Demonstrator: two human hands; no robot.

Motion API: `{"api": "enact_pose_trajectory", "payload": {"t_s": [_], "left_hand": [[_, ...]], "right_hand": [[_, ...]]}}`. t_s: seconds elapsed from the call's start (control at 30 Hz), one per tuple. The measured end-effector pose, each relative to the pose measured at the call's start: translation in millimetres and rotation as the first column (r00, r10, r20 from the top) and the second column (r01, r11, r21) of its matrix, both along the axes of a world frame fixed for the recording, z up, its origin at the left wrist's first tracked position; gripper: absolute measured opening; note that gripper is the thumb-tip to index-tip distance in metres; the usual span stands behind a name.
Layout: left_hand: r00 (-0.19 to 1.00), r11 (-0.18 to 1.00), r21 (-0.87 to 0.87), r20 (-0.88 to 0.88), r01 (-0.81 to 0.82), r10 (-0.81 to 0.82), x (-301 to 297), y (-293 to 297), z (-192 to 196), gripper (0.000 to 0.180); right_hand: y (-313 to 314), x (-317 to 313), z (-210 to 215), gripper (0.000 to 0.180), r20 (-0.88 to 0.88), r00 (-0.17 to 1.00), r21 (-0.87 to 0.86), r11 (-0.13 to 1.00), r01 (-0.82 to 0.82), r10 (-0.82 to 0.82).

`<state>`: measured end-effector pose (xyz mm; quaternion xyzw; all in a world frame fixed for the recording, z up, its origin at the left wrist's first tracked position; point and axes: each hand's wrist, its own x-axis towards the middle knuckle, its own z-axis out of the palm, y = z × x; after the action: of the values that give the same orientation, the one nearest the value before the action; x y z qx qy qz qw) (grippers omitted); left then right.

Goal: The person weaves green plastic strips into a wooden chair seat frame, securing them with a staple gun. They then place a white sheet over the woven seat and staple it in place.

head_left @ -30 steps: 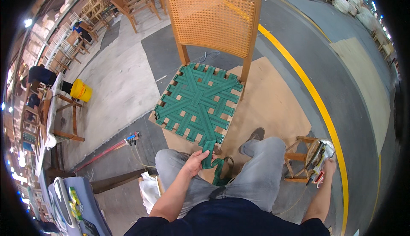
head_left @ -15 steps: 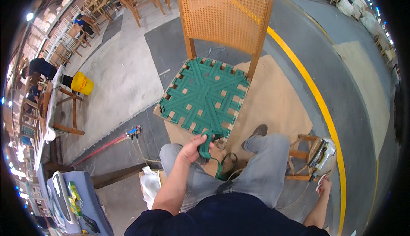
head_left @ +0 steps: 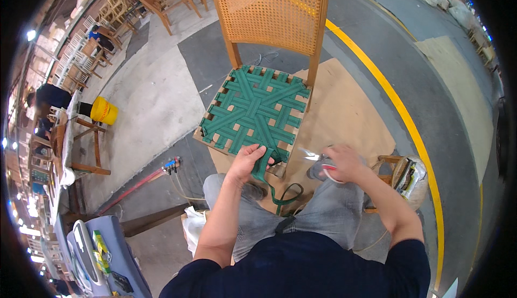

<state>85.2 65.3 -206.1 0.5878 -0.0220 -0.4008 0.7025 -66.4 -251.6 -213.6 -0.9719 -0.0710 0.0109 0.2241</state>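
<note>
Before me stands a wooden chair [head_left: 314, 66] with a woven cane back [head_left: 269, 15]. Green webbing [head_left: 253, 106] crosses its seat in a grid with diagonal bands over it. At the seat's front edge my left hand [head_left: 245, 163] pinches the loose green strap [head_left: 260, 170], whose tail hangs down in a loop between my knees. My right hand [head_left: 349, 163], slightly blurred, is closed round the red and white handles of a pair of scissors [head_left: 309, 155]. The shiny blades point left towards the strap, apart from it.
At my right stands a small wooden stool [head_left: 385, 177] with a plastic-wrapped bundle [head_left: 413, 184] on it. Cardboard [head_left: 353, 109] lies under the chair. To the left are a yellow bucket [head_left: 104, 111], a red hose [head_left: 132, 188] and a blue-grey padded surface [head_left: 121, 252]. Another person [head_left: 53, 94] bends farther left.
My right hand has swung in from beside the stool at the far right to near the seat's front, bringing the scissors. The left hand has risen slightly, still on the strap.
</note>
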Motion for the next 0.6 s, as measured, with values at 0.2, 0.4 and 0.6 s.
{"api": "enact_pose_trajectory", "payload": {"t_s": [0.2, 0.4, 0.6], "left_hand": [[1.0, 0.999, 0.045, 0.027, 0.006, -0.007, -9.6, -1.3, 7.7, 0.026], [0.999, 0.997, 0.077, 0.036, 0.003, -0.006, -12.6, 13.5, 6.9, 0.026], [0.998, 0.999, 0.022, 0.032, 0.049, -0.05, -18.5, 3.4, 14.2, 0.025]], "right_hand": [[29.3, 68.5, -50.3, 0.055, -0.051, 0.952, -0.292, 0.907, -0.302, 0.301], [63.6, 92.3, -57.9, 0.048, -0.036, 0.911, -0.355, 0.847, -0.396, 0.411], [57.3, 92.1, -60.9, 0.039, -0.197, 0.894, -0.251, 0.861, -0.443, 0.402]]}}
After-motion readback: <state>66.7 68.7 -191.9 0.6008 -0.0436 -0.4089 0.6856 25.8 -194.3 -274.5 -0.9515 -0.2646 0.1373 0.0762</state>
